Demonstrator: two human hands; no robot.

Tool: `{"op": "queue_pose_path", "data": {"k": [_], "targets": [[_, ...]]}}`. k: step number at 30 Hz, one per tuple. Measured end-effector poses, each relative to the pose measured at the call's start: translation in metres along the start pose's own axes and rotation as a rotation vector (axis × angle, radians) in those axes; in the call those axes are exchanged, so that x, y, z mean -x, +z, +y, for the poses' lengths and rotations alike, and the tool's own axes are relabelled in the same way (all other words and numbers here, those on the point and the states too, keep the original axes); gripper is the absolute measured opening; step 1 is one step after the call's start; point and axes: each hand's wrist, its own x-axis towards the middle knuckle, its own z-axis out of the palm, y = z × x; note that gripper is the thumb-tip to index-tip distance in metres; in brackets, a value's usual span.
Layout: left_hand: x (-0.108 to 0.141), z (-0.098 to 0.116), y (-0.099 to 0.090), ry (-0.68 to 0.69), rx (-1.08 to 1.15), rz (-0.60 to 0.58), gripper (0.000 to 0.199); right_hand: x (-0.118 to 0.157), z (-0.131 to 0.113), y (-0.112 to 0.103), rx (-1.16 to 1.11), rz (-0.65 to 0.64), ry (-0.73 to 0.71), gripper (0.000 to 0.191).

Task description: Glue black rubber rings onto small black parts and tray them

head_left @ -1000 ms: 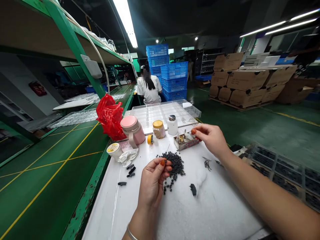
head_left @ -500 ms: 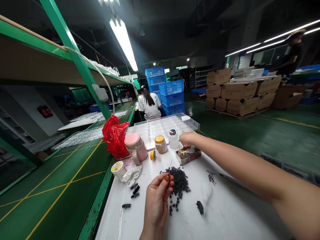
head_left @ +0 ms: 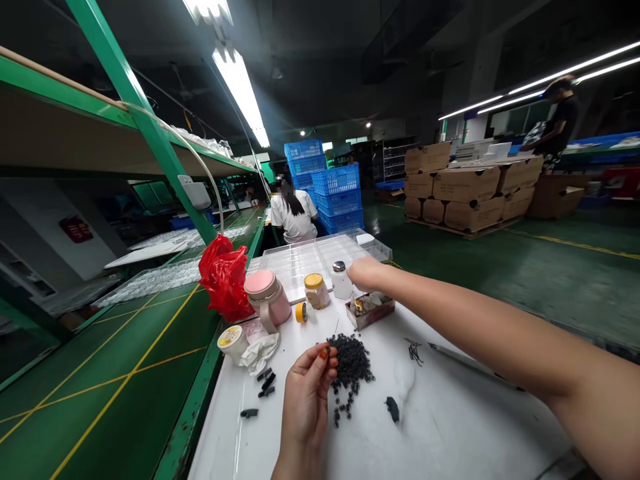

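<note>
My left hand (head_left: 311, 383) is pinched closed, thumb against fingers, beside a heap of small black rings (head_left: 353, 360) on the white table (head_left: 450, 427). Whatever it grips is too small to make out. Farther off, my right hand (head_left: 365, 274) reaches over the back of a small open box (head_left: 371, 313) with odds and ends in it, near a white bottle with a metal lid (head_left: 341, 281). Its fingers are mostly hidden. A black piece (head_left: 393, 409) lies right of the heap, and several more black pieces (head_left: 267, 381) lie to its left.
Behind my left hand are a pink mug (head_left: 270, 303), yellow-lidded jar (head_left: 317, 291), tape roll (head_left: 301, 312), white tub (head_left: 233, 341) and crumpled tissue (head_left: 261, 353). A red bag (head_left: 225, 277) stands at left. Thin black strips (head_left: 413, 351) lie at right. A seated person (head_left: 293, 212) is beyond.
The view has shifted slightly, moving the table items a little left. My right hand remains by the box and bottle; my left hand stays pinched beside the heap.
</note>
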Motion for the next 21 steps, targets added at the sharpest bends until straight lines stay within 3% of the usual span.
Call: {"op": "queue_pose_path", "data": {"k": [4,11,15,17,21], "targets": [[0.0,0.001,-0.001,0.018,0.015,-0.027,0.041,0.006,0.006,-0.017,0.085,-0.212,0.019,0.007],[-0.001,0.005,-0.002,0.035,0.023,-0.035,0.041,0.022,0.03,-0.036,-0.107,-0.136,0.012,0.025],[0.002,0.006,-0.001,0.046,0.05,-0.042,0.037,0.058,0.027,-0.027,-0.508,-0.162,-0.067,0.033],[0.004,0.005,0.0,0.043,0.072,-0.058,0.034,0.085,0.017,-0.02,-0.729,-0.105,-0.112,0.027],[0.01,0.004,0.003,0.018,0.092,-0.115,0.027,0.136,-0.006,-0.008,-0.728,0.044,-0.187,0.017]]}}
